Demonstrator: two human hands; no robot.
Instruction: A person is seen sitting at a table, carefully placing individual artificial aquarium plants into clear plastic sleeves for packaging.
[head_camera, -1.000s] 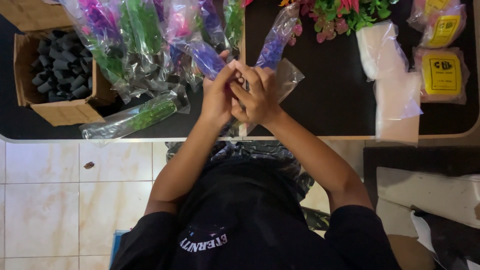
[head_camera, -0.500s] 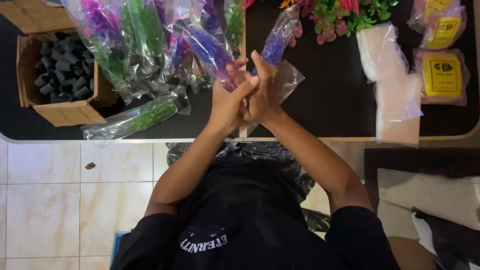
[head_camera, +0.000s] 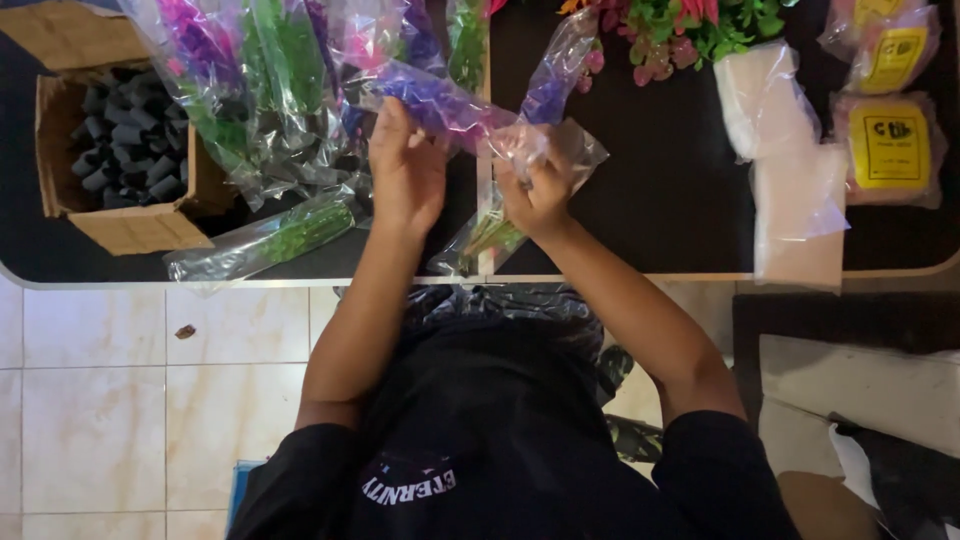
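mid-bagging: left hand grip pinches purple flower sleeve, right hand grip clamps clear bag; next needs bag mouth open.

So the whole setup is sitting on a dark black tabletop with a pale rounded edge. Over on one end an open brown cardboard box of small black plastic pots is sitting right at the corner. Next to it a heap of clear plastic sleeves holding purple and green artificial flowers is sprawling, one sleeve reaching the edge. Loose pink and green artificial flowers, flat stacks of clear plastic bags and yellow-labelled packets are lying toward the other end.
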